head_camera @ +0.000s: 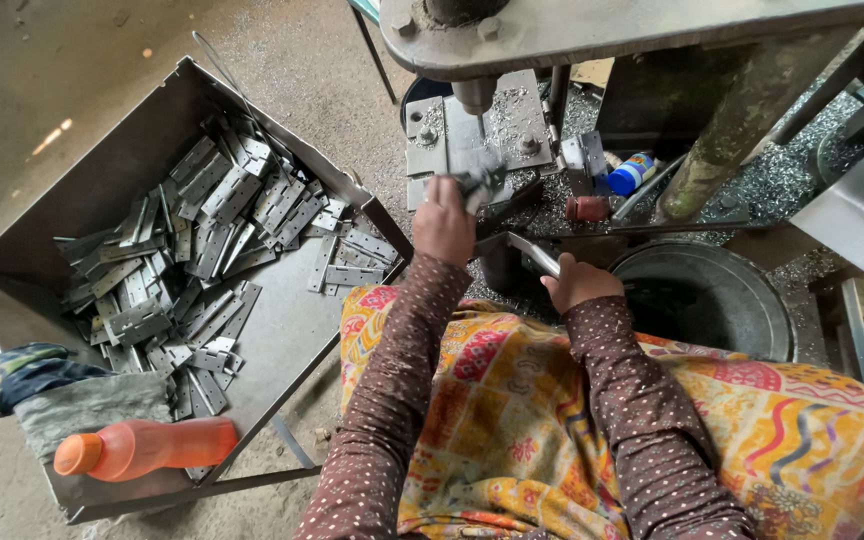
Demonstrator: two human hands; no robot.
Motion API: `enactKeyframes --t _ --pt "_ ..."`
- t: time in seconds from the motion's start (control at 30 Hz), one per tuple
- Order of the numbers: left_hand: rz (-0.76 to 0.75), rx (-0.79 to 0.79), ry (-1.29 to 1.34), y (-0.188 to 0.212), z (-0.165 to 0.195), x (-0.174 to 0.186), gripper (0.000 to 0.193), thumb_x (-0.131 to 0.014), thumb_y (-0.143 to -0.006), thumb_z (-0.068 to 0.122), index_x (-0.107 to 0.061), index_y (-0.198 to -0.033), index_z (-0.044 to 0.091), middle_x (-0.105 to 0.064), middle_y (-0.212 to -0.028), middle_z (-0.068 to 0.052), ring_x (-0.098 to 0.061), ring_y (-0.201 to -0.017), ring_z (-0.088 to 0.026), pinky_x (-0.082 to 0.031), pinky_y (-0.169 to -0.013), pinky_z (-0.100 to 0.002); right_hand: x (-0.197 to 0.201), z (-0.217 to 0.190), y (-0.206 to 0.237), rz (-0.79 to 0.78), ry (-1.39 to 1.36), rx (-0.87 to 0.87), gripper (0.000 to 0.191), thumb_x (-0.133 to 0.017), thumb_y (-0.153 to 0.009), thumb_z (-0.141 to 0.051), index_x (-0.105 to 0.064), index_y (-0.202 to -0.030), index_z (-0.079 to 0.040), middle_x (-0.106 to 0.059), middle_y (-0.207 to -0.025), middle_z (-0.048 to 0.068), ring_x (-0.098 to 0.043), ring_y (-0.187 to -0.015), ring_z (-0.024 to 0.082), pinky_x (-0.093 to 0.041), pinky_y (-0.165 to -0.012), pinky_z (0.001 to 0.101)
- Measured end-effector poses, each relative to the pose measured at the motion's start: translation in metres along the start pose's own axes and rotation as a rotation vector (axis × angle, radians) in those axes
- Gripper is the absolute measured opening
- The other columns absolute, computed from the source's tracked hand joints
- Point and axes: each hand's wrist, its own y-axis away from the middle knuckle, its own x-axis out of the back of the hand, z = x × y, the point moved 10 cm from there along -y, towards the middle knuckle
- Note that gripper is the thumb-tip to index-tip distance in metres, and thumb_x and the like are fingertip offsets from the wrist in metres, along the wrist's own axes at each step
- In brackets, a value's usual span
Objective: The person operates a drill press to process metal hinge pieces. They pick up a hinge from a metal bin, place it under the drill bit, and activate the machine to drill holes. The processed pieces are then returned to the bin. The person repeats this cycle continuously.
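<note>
My left hand [442,220] is raised to the metal work plate [517,115] under the drill spindle [475,95] and pinches a small metal hinge piece [479,183] there. My right hand [580,282] rests lower right, closed around a flat metal lever [530,250] beside the machine. Both arms wear brown dotted sleeves above a bright patterned cloth on my lap. A large metal tray [82,190] on my left holds several loose metal hinges [202,250].
An orange bottle [147,447] and a folded cloth [37,380] lie in the tray's near corner. A dark round pan [752,300] sits at right. A small blue container [630,172] and metal shavings surround the machine base. Bare concrete floor lies beyond the tray.
</note>
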Motion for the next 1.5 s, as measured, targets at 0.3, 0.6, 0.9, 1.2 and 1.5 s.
enactKeyframes --t 0.3,0.6,0.9,1.2,1.5 --pt "-0.150 -0.011 -0.390 -0.051 -0.008 -0.059 0.035 -0.057 -0.091 0.020 -0.060 -0.125 0.011 -0.055 -0.129 -0.011 -0.064 -0.104 -0.020 -0.056 -0.090 -0.038 0.012 -0.003 0.006 0.101 0.002 0.012 0.039 -0.068 -0.090 -0.049 -0.061 -0.100 -0.012 -0.073 -0.082 0.014 -0.073 -0.079 0.036 -0.058 -0.069 0.0489" --pt "-0.475 0.222 -0.379 0.000 -0.044 -0.041 0.089 -0.022 -0.096 0.072 -0.037 -0.149 0.001 -0.022 -0.162 -0.015 -0.019 -0.150 -0.033 -0.010 -0.121 -0.052 0.007 -0.002 0.006 0.086 -0.029 0.010 0.038 -0.069 -0.089 -0.047 -0.061 -0.099 -0.011 -0.073 -0.081 0.015 -0.073 -0.077 0.037 -0.058 -0.067 0.0502" --pt "-0.576 0.102 -0.310 -0.007 0.014 -0.058 0.054 -0.045 -0.100 0.045 -0.057 -0.135 0.005 -0.026 -0.164 -0.014 -0.020 -0.153 -0.033 -0.013 -0.123 -0.055 0.016 -0.003 0.012 0.112 0.023 0.020 0.039 -0.069 -0.089 -0.048 -0.061 -0.099 -0.011 -0.073 -0.079 0.015 -0.073 -0.075 0.037 -0.058 -0.066 0.0500" --pt "-0.491 0.102 -0.276 -0.026 -0.002 -0.070 0.056 -0.047 -0.097 0.039 -0.050 -0.142 0.007 -0.032 -0.159 -0.010 -0.024 -0.149 -0.030 -0.018 -0.121 -0.054 -0.025 0.012 0.019 -0.265 0.106 -0.114 0.053 -0.071 -0.088 -0.047 -0.052 -0.121 -0.010 -0.071 -0.104 0.017 -0.073 -0.093 0.035 -0.059 -0.077 0.0474" --pt "-0.384 0.058 -0.194 -0.022 -0.003 -0.060 0.054 -0.042 -0.102 0.045 -0.054 -0.136 0.004 -0.038 -0.154 -0.013 -0.035 -0.142 -0.032 -0.021 -0.119 -0.056 -0.089 0.031 0.020 -0.549 0.120 -0.217 0.061 -0.072 -0.090 -0.048 -0.048 -0.131 -0.011 -0.066 -0.115 0.018 -0.070 -0.107 0.036 -0.057 -0.087 0.0475"
